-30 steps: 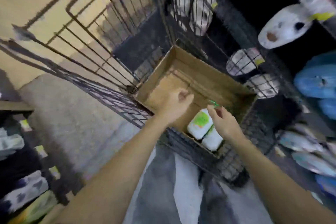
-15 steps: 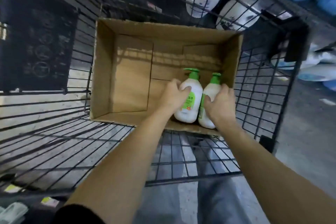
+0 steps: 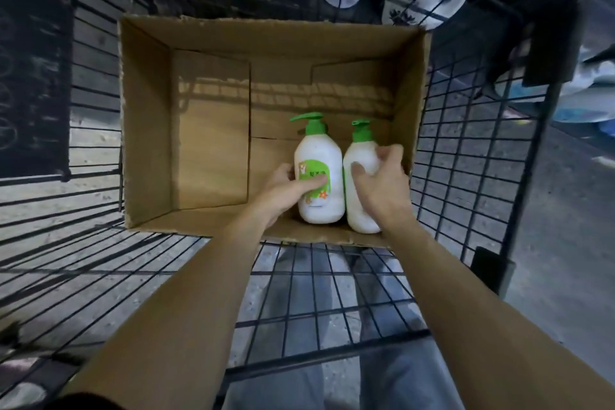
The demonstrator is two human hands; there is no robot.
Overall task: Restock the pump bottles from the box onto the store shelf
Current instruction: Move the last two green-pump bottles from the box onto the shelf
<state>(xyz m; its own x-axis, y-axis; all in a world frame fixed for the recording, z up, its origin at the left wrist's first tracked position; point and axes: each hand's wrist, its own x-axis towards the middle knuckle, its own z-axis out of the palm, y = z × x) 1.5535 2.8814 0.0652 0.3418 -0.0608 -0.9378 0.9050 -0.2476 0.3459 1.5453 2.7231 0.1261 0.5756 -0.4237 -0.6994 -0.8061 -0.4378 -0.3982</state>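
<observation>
Fingers (image 3: pixel 316 180) of the left hand (image 3: pixel 283 190) now wrap the labelled pump bottle (image 3: pixel 320 176); right hand (image 3: pixel 379 183) clamps the plain pump bottle (image 3: pixel 357 200). Half a second ago they only touched. Both bottles remain in the box (image 3: pixel 146 130); lift-out looks imminent.

The person is wearing grey-blue trousers (image 3: pixel 392 379), showing through the wire mesh. Both forearms are showing bare, and a dark sleeve (image 3: pixel 83 401) edge is peeking in at the left arm's upper end.
</observation>
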